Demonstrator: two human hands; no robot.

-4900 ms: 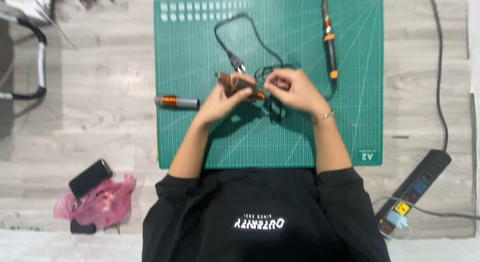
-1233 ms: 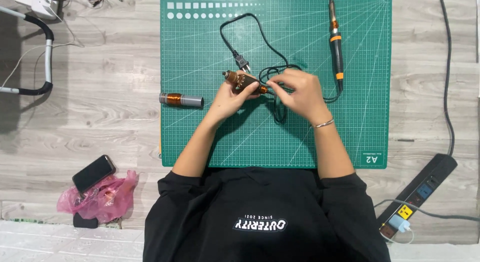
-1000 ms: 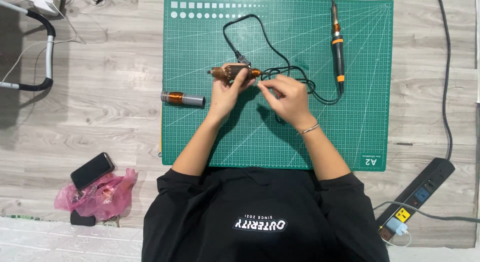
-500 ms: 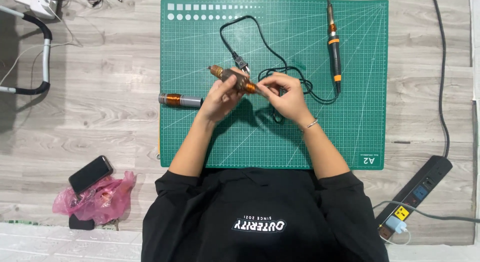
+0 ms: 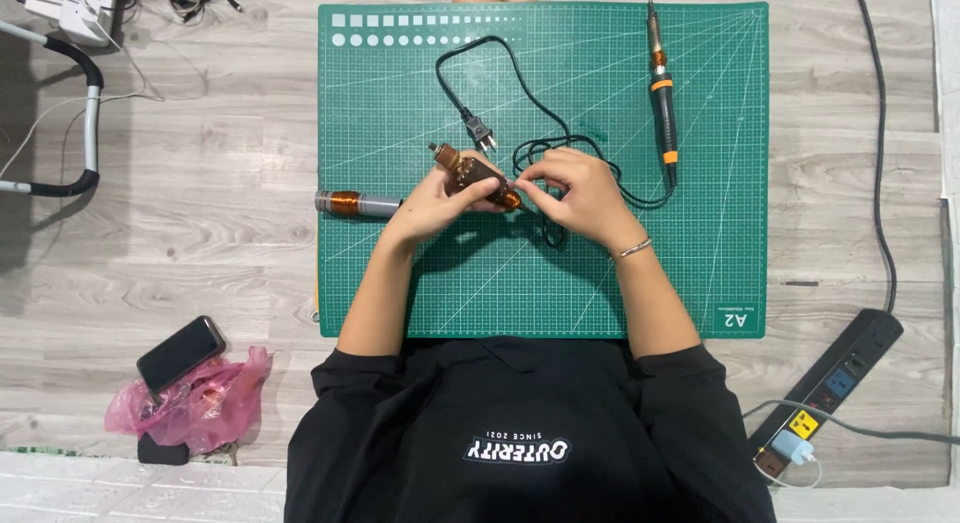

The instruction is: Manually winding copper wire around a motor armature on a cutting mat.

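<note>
My left hand point(image 5: 432, 201) is shut on a brown, copper-wound cylindrical piece point(image 5: 468, 172), held tilted just above the green cutting mat point(image 5: 400, 273). The fingertips of my right hand point(image 5: 572, 188) pinch at the lower right tip of that piece. A black cord loops under my right hand, with its plug point(image 5: 480, 135) lying just beyond the piece. A soldering iron point(image 5: 661, 93) with orange bands lies on the right side of the mat, apart from both hands.
A second copper-wound cylinder point(image 5: 354, 203) lies across the mat's left edge. On the wooden floor are a phone point(image 5: 180, 353) on a pink plastic bag point(image 5: 205, 403), a black power strip point(image 5: 835, 388) at right, and a white adapter point(image 5: 75, 3) with a curved tube point(image 5: 90, 103) at top left.
My left hand has turned the brown piece so that its far end points up and left. My right fingers have stayed at its near tip. Nothing else on the mat moved.
</note>
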